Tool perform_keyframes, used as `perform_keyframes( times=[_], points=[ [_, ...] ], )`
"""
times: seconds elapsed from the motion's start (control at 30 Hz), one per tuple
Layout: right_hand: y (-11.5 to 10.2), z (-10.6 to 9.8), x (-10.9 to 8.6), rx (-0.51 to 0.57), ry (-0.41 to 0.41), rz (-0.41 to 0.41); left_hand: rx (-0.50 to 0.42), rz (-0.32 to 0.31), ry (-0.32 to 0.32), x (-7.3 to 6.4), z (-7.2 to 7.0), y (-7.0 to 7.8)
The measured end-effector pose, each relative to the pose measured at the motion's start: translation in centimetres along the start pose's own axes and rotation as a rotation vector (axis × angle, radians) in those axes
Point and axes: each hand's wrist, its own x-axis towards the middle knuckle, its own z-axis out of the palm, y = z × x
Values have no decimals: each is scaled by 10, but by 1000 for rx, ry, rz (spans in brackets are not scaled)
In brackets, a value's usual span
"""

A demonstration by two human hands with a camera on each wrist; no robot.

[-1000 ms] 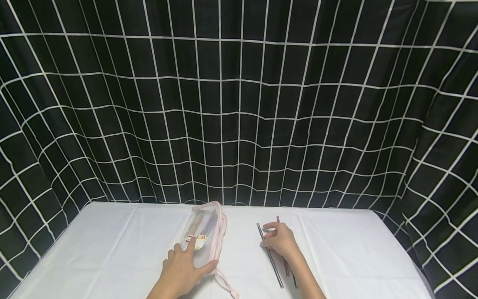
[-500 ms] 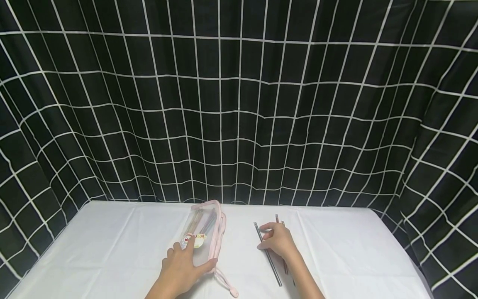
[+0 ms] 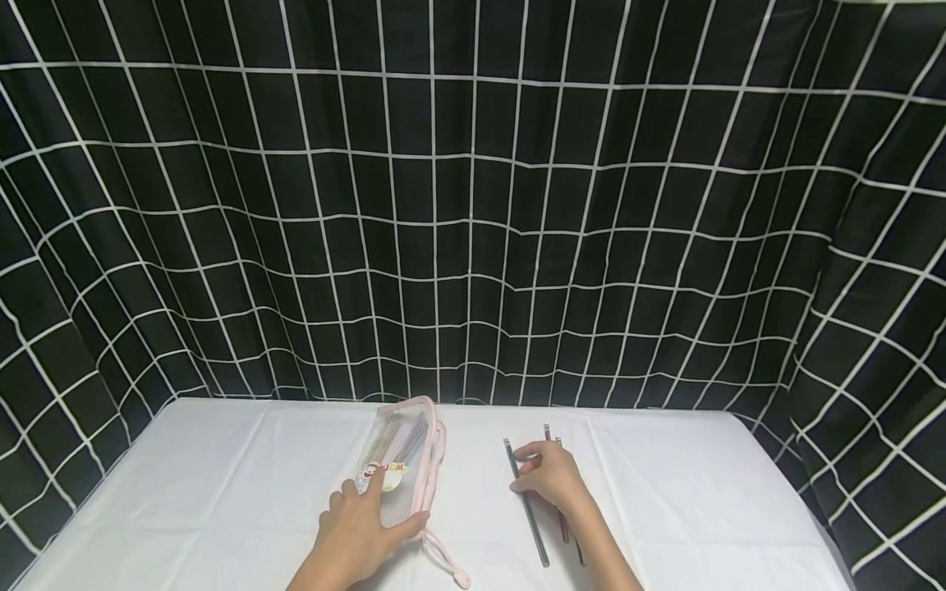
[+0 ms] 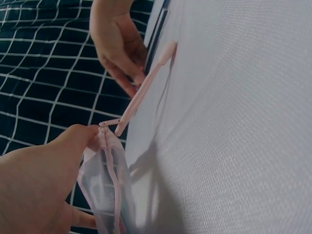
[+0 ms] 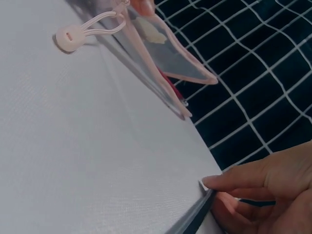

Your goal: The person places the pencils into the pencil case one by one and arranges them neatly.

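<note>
A clear mesh pencil case (image 3: 402,499) with pink edging lies on the table, left of centre, several pencils inside. My left hand (image 3: 353,527) grips its near end, thumb at the zip side and fingers across the top. From the zip hangs a pink pull cord (image 4: 146,87). To the right, my right hand (image 3: 556,478) pinches a dark pencil (image 3: 532,525) between thumb and fingertips; in the right wrist view this pencil (image 5: 194,219) slants down from the fingertips. Partly hidden beneath that hand and forearm lie a red pencil (image 3: 565,529) and another dark pencil (image 3: 580,554).
A white cloth covers the table (image 3: 214,492). Behind and at both sides hangs a black curtain (image 3: 473,246) with a white grid. Between the case and the loose pencils is a stretch of white cloth.
My right hand has shifted slightly left, and the near end of the pinched dark pencil has swung left. The left hand and the case stay almost still.
</note>
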Motion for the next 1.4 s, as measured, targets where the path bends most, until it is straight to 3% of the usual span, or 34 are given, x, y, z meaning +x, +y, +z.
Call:
perform_keyframes(
  times=[0.1,0.5,1.4],
  points=[
    [3,1,1,13,-7,-10,4,-1,-1,0,0,0],
    [-23,-9,-15,47,-53,84,6,-2,1,0,2,-2],
    [-28,-11,-13,147,-59,119,-4,-6,-16,1,1,-2]
  ],
)
